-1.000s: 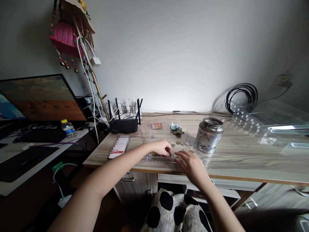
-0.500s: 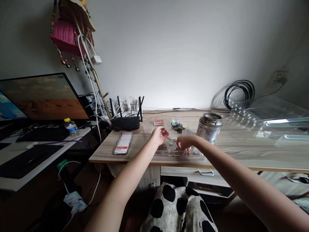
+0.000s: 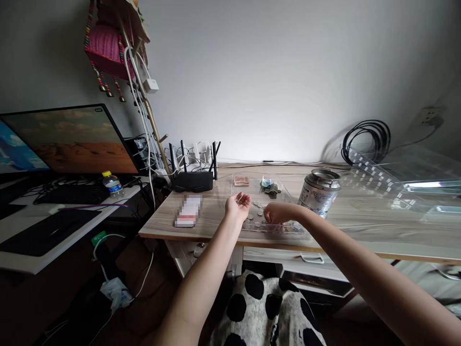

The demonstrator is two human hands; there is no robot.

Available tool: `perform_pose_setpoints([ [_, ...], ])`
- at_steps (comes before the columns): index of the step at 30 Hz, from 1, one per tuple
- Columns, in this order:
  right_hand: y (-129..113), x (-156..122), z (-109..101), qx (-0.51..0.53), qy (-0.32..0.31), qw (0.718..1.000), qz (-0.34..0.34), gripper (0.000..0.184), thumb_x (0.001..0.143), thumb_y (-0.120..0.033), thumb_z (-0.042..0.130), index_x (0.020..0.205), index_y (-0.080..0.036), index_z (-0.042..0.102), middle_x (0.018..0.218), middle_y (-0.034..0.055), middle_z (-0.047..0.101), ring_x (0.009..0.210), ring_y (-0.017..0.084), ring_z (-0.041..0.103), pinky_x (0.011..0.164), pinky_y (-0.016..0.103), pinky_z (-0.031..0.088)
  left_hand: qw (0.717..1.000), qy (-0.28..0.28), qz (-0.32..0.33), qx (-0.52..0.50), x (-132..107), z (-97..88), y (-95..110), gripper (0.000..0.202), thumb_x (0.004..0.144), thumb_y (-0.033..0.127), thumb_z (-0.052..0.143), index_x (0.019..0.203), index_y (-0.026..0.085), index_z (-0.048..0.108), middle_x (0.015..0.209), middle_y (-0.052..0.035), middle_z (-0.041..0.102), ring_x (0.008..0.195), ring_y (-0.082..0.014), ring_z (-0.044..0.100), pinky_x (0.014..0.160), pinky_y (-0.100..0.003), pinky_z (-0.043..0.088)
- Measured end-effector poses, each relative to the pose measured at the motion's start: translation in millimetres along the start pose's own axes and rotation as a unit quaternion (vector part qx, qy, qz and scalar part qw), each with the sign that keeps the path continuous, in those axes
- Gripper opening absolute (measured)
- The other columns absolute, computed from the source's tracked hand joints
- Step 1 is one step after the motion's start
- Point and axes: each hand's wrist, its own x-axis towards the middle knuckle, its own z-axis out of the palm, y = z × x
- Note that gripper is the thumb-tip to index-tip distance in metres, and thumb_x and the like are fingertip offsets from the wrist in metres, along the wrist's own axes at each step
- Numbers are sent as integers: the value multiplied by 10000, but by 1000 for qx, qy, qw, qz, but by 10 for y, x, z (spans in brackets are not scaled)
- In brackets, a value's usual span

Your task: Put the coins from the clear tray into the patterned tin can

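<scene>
Palm up, my left hand point(image 3: 238, 206) hovers over the left part of a clear plastic tray point(image 3: 288, 192), fingers curled in a cup. A small pale glint in its palm looks like a coin. My right hand point(image 3: 276, 213) reaches down inside the tray near its front wall, fingers bent and pressed together among the coins; whatever is at its fingertips is hidden. Loose coins point(image 3: 260, 212) lie between and around the hands. Toward the back of the tray rest a reddish banknote stack point(image 3: 241, 180) and some crumpled banknotes point(image 3: 271, 186).
A large silver can point(image 3: 320, 192) stands right of the tray. To the left are a phone point(image 3: 188, 210) and a black router point(image 3: 193, 181). Clear plastic containers point(image 3: 414, 180) and a coiled black cable point(image 3: 365, 142) occupy the right side. A small bottle point(image 3: 113, 185) stands on the left desk.
The view has shifted slightly left, so the scene sits further right. My left hand has turned its palm more upward; my right hand stays down among the coins.
</scene>
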Motion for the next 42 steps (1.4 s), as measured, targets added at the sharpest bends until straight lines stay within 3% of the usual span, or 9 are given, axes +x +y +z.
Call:
perform_pose_setpoints([
  [6, -122, -17, -289, 110, 149, 980, -75, 272, 634, -310, 569, 828, -122, 599, 738, 59, 633, 586, 97, 554, 536, 216, 453, 995, -43, -67, 51, -20, -37, -44, 287, 812, 272, 274, 760, 118, 510, 764, -102, 538, 683, -142, 570, 567, -260, 465],
  [9, -233, 25, -375, 103, 294, 946, -90, 274, 705, -323, 500, 869, -130, 602, 795, 74, 633, 636, 109, 559, 576, 235, 449, 997, -53, -50, 34, -89, -40, -14, 271, 816, 227, 284, 759, 108, 521, 752, -111, 547, 707, -146, 577, 562, -249, 476],
  [11, -282, 63, -329, 57, 338, 936, -78, 242, 717, -300, 479, 832, -136, 614, 808, 72, 632, 661, 117, 558, 598, 239, 440, 999, -43, -19, 4, -140, -55, 32, 230, 808, 161, 303, 750, 109, 520, 725, -95, 551, 707, -133, 579, 571, -238, 487],
  [15, -353, 169, -65, -44, 195, 973, -112, 308, 603, -331, 590, 860, -164, 621, 862, 50, 625, 706, 137, 555, 617, 230, 422, 998, -7, 25, -63, -188, -80, 126, 181, 788, 78, 347, 704, 123, 501, 637, -28, 526, 624, -74, 560, 557, -182, 491],
  [18, -439, 263, 83, -125, 153, 971, -134, 425, 513, -307, 641, 912, -165, 608, 888, 56, 615, 732, 157, 542, 606, 224, 397, 994, -11, 19, -103, -171, -60, 181, 203, 800, 85, 338, 668, 125, 487, 585, -10, 497, 548, -51, 527, 507, -149, 469],
  [25, -549, 395, 45, -131, 14, 979, -155, 191, 525, -213, 577, 697, -139, 614, 617, -7, 592, 531, 91, 468, 495, 194, 334, 994, -44, -11, -97, -178, -19, 306, 244, 819, 189, 310, 698, 112, 508, 676, -74, 534, 637, -105, 557, 543, -215, 481],
  [31, -518, 437, 73, -89, -7, 982, -165, 179, 528, -269, 591, 629, -123, 573, 566, -26, 555, 464, 64, 434, 442, 183, 320, 993, -48, -16, -103, -196, -68, 321, 232, 813, 182, 313, 723, 107, 513, 672, -80, 527, 652, -121, 557, 553, -232, 482],
  [36, -406, 371, 90, 45, 10, 986, -162, 283, 479, -336, 653, 634, -120, 557, 568, -24, 558, 502, 75, 469, 463, 187, 359, 994, -42, -9, -100, -180, -69, 312, 219, 808, 184, 316, 744, 110, 511, 686, -78, 531, 665, -125, 561, 599, -250, 485],
  [42, -218, 112, -216, 175, 92, 971, -137, 356, 501, -406, 661, 696, -118, 582, 636, 30, 609, 565, 103, 543, 535, 225, 442, 998, -18, -12, -58, -157, -71, 154, 236, 800, 205, 319, 775, 107, 532, 760, -94, 551, 687, -147, 571, 609, -287, 472],
])
